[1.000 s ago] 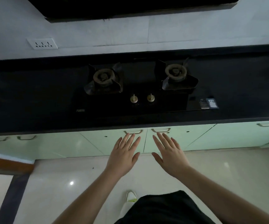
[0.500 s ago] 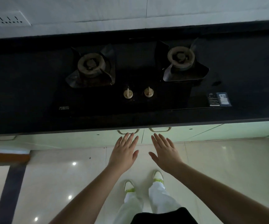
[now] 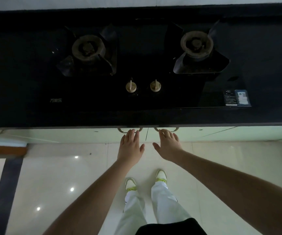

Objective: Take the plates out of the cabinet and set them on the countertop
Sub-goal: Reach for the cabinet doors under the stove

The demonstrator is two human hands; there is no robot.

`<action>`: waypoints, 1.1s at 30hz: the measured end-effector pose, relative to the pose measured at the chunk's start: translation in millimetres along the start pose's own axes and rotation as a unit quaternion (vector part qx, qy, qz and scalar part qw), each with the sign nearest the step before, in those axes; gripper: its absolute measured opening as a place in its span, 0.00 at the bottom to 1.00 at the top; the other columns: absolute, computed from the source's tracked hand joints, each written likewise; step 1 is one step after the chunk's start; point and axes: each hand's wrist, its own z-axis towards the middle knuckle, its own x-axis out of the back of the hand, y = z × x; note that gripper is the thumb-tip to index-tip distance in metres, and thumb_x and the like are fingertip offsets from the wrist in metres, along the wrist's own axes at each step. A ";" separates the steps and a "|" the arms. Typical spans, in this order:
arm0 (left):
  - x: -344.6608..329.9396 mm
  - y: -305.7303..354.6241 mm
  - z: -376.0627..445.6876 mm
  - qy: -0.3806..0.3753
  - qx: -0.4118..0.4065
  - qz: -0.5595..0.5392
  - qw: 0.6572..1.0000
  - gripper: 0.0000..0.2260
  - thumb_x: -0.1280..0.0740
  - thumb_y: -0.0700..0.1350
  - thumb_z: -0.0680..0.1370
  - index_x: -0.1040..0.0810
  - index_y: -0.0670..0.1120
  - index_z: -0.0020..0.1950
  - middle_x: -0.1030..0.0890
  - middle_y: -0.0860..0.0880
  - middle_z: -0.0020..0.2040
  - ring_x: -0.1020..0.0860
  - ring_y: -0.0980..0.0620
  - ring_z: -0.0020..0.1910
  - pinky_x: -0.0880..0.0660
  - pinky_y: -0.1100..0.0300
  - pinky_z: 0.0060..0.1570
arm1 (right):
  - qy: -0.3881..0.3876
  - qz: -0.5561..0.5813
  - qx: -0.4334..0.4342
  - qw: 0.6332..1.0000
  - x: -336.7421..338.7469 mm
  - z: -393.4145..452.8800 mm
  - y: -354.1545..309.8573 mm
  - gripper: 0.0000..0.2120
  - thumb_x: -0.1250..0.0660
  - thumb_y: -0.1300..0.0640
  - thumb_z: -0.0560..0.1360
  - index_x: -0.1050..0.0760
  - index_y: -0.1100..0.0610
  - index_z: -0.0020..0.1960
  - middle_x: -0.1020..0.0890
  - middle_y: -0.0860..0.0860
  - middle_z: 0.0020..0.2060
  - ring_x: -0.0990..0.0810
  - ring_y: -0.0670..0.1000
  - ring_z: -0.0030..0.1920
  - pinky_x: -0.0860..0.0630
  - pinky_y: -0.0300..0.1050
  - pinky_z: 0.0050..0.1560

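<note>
Both my hands out flat, fingers straight, holding nothing. Left hand (image 3: 130,146) has fingertips right at the left door handle (image 3: 129,130); can't tell if they're hooked on it or just touching. Right hand (image 3: 168,144) same story at the right door handle (image 3: 167,129), fingertips at its left end. Thumbs splayed inward toward each other, near but apart. Handles sit at the top edge of two pale green cabinet doors (image 3: 103,135), tucked just under the lip of the black countertop (image 3: 18,116). Doors look closed, seam between them runs down between my hands. Plates not visible anywhere. On the countertop: black glass hob (image 3: 145,65) with two burners and two knobs (image 3: 130,86) between them, sticker at its right front corner. Below: glossy tile floor, my white trousers and shoes.
</note>
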 end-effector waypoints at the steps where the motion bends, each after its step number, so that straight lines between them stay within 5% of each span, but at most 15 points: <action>1: 0.5 -0.8 0.9 0.001 0.002 -0.014 1.000 0.28 0.45 0.54 0.83 0.46 0.43 0.79 0.44 0.42 0.79 0.47 0.45 0.78 0.49 0.50 0.76 | 0.004 0.015 -0.014 1.000 0.9 4.1 -1.5 0.32 0.45 0.42 0.80 0.45 0.59 0.77 0.40 0.55 0.75 0.43 0.55 0.75 0.50 0.52 0.75; 5: 5.9 -5.8 3.0 0.012 -0.006 -0.042 0.999 0.25 0.41 0.51 0.81 0.40 0.43 0.76 0.33 0.45 0.73 0.36 0.47 0.72 0.37 0.51 0.71 | 0.008 0.062 -0.059 0.996 -0.7 12.8 -7.0 0.30 0.44 0.43 0.80 0.42 0.57 0.76 0.37 0.53 0.74 0.41 0.54 0.74 0.45 0.51 0.73; 10: 8.9 -11.3 -5.2 -0.030 0.014 -0.086 0.996 0.23 0.42 0.51 0.82 0.37 0.43 0.75 0.33 0.47 0.71 0.36 0.47 0.71 0.30 0.49 0.65 | 0.018 0.030 -0.077 0.996 -0.7 15.0 -11.6 0.27 0.44 0.42 0.79 0.35 0.56 0.73 0.32 0.53 0.70 0.35 0.55 0.70 0.36 0.53 0.67; 19: -4.3 -29.5 -44.6 -0.047 -0.005 -0.148 0.988 0.20 0.42 0.50 0.83 0.32 0.45 0.74 0.31 0.48 0.70 0.36 0.48 0.71 0.32 0.51 0.68 | 0.021 0.006 -0.068 0.997 -27.0 -35.9 -3.9 0.29 0.44 0.38 0.78 0.33 0.55 0.71 0.29 0.53 0.67 0.31 0.55 0.67 0.32 0.52 0.63; 26: -1.4 -39.0 -71.3 -0.088 0.038 -0.193 0.977 0.26 0.50 0.59 0.83 0.24 0.44 0.68 0.26 0.45 0.68 0.31 0.46 0.68 0.31 0.51 0.66 | -0.017 -0.006 -0.102 0.995 -45.9 -92.2 -2.5 0.38 0.53 0.28 0.74 0.32 0.53 0.71 0.30 0.53 0.69 0.33 0.55 0.69 0.35 0.54 0.67; 29: -0.9 -39.6 -89.1 -0.088 0.036 -0.176 0.980 0.29 0.53 0.61 0.83 0.24 0.43 0.68 0.25 0.43 0.66 0.29 0.44 0.67 0.28 0.49 0.65 | -0.047 0.008 -0.147 0.988 -47.0 -108.7 -4.6 0.39 0.58 0.28 0.75 0.34 0.52 0.73 0.31 0.54 0.71 0.33 0.56 0.70 0.36 0.55 0.68; 33: -6.2 -48.7 -113.2 -0.086 0.030 -0.166 0.982 0.31 0.53 0.63 0.82 0.20 0.43 0.63 0.25 0.45 0.65 0.29 0.46 0.65 0.27 0.50 0.62 | -0.114 0.002 -0.159 0.981 -55.5 -128.5 -0.4 0.26 0.58 0.41 0.81 0.49 0.43 0.78 0.38 0.58 0.74 0.38 0.60 0.72 0.37 0.57 0.67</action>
